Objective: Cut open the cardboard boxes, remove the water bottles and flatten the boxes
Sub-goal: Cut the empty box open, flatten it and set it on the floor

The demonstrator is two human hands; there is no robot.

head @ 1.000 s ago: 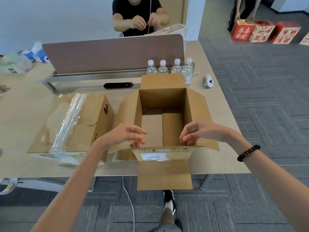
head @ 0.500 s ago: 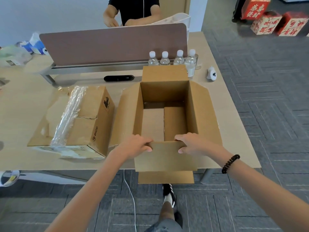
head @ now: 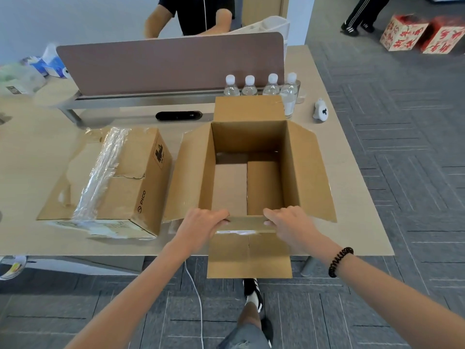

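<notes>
Gripping the near wall of the empty box (head: 302,170) with left hand (head: 201,226) and right hand (head: 289,222), fingers curled over its rim, I have it at the counter's (head: 352,222) near edge. Shoving it flat carelessly could knock the water bottles (head: 270,86) just behind its far flap.

PICO is printed on the side of the closed cardboard box (head: 130,195). The red boxes (head: 402,32) on the floor carry characters too blurred to read. The white label (head: 236,232) on the open box (head: 299,172) is also unreadable.

Office: desk (head: 352,157) w/ divider panel (head: 171,64), grey carpet tiles (head: 407,137), coworker (head: 198,13) opposite.
</notes>
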